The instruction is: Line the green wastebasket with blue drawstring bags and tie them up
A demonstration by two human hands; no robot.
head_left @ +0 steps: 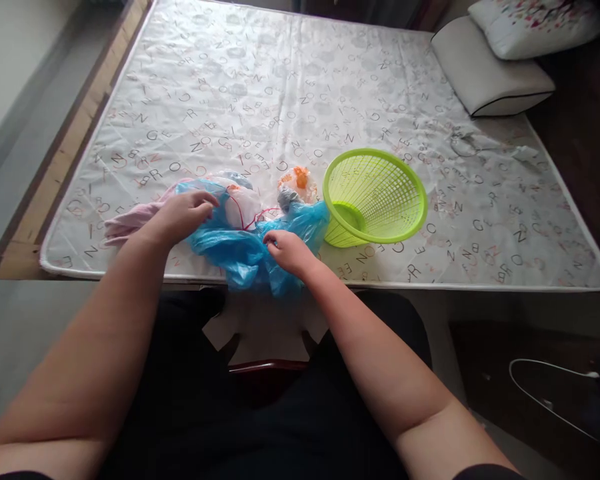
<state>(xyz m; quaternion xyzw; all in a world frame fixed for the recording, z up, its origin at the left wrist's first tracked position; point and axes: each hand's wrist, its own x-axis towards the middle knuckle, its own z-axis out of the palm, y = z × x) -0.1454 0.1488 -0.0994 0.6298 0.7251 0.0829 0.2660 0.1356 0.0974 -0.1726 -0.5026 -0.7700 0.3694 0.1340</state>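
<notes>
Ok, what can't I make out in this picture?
All in the head view:
Anything beneath the blue plastic: covered by its folds.
Whether the right hand grips that plastic: its own curl hides the contact.
What the orange print shows: too small, blurred.
Patterned pillow: cut off by the top edge.

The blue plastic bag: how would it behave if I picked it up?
The blue plastic bag would probably flop, since it lies in loose, crumpled folds. Its thin-looking film suggests it is light for its size, and its sheen hints it might be slippery.
</notes>
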